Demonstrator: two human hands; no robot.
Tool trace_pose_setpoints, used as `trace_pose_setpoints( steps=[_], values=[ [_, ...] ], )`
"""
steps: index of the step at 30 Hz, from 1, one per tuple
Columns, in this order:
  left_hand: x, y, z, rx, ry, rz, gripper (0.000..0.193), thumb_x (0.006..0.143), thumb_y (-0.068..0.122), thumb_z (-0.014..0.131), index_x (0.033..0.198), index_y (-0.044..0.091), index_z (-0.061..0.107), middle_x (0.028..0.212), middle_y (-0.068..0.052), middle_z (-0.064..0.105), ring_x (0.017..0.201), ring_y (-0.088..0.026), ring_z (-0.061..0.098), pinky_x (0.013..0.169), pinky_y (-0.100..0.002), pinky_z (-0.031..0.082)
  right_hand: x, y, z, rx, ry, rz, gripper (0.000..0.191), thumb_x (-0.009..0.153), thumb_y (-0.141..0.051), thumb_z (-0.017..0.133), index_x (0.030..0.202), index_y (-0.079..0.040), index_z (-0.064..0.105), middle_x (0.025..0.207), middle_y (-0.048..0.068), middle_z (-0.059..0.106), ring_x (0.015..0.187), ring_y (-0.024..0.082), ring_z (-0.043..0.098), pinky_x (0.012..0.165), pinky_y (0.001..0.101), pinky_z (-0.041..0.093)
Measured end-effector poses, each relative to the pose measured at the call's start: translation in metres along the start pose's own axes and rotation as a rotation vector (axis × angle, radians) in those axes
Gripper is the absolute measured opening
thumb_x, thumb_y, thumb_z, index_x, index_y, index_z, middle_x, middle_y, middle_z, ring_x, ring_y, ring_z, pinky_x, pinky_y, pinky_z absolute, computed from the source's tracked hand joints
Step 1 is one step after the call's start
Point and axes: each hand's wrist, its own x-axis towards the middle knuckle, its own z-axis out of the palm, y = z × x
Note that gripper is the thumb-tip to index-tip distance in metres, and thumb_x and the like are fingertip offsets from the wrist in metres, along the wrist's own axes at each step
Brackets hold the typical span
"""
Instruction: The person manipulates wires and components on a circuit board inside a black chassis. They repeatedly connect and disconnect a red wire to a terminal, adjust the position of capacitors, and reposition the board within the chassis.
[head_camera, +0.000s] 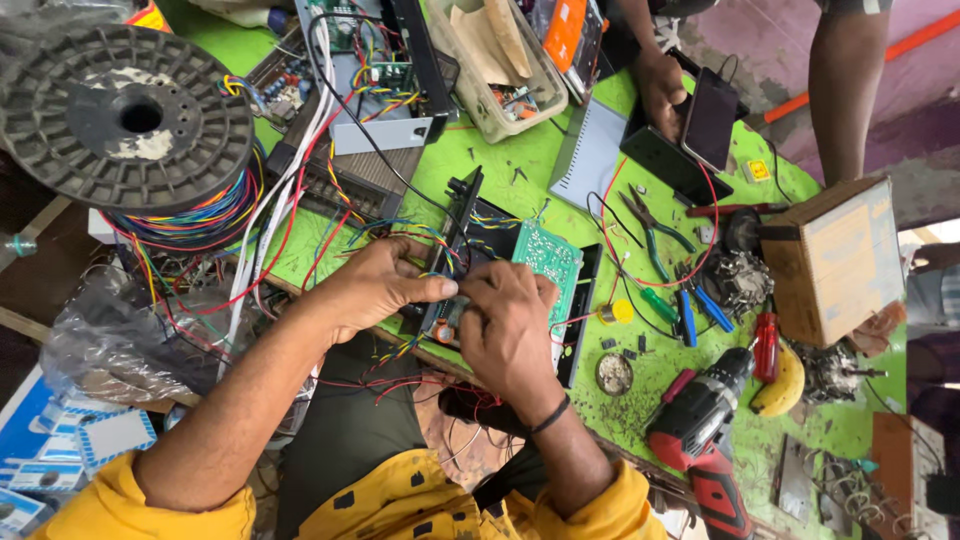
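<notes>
1. Our left hand (375, 285) pinches thin coloured wires (425, 262) between thumb and forefinger, fingers closed tight on them.
2. Our right hand (510, 325) meets it, fingers curled onto a small part; we cannot tell just what they grip.
3. Under both sets of fingers lies a black case (470, 215) on the green tabletop (520, 150).
4. Just beyond the right fingers sits a green circuit board (548, 255).
5. Well right of the fingers lie pliers (650, 228) and a red drill (700, 425).
</notes>
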Motion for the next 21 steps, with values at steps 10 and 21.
trace_pose_setpoints(
  steps=[10,21],
  values=[
    [-0.014,0.006,0.004,0.153,0.045,0.068,0.068,0.077,0.039,0.078,0.132,0.001,0.066,0.109,-0.013,0.079,0.094,-0.017,0.070,0.081,-0.035,0.056,-0.067,0.031,-0.109,0.237,0.403,0.249,0.017,0.091,0.010,0.057,0.100,0.000,0.067,0.114,0.011,0.068,0.105,0.020,0.066,0.089,0.0324,0.052],
    [-0.046,0.040,0.033,1.055,0.396,0.021,0.056,0.091,0.043,0.075,0.136,0.010,0.071,0.071,-0.023,0.073,0.070,-0.036,0.073,0.069,-0.044,0.056,-0.135,0.102,-0.175,-0.302,0.098,0.431,0.013,0.084,-0.009,0.075,0.095,-0.003,0.076,0.093,0.011,0.074,0.088,0.029,0.071,0.083,0.0390,0.053]
  ],
)
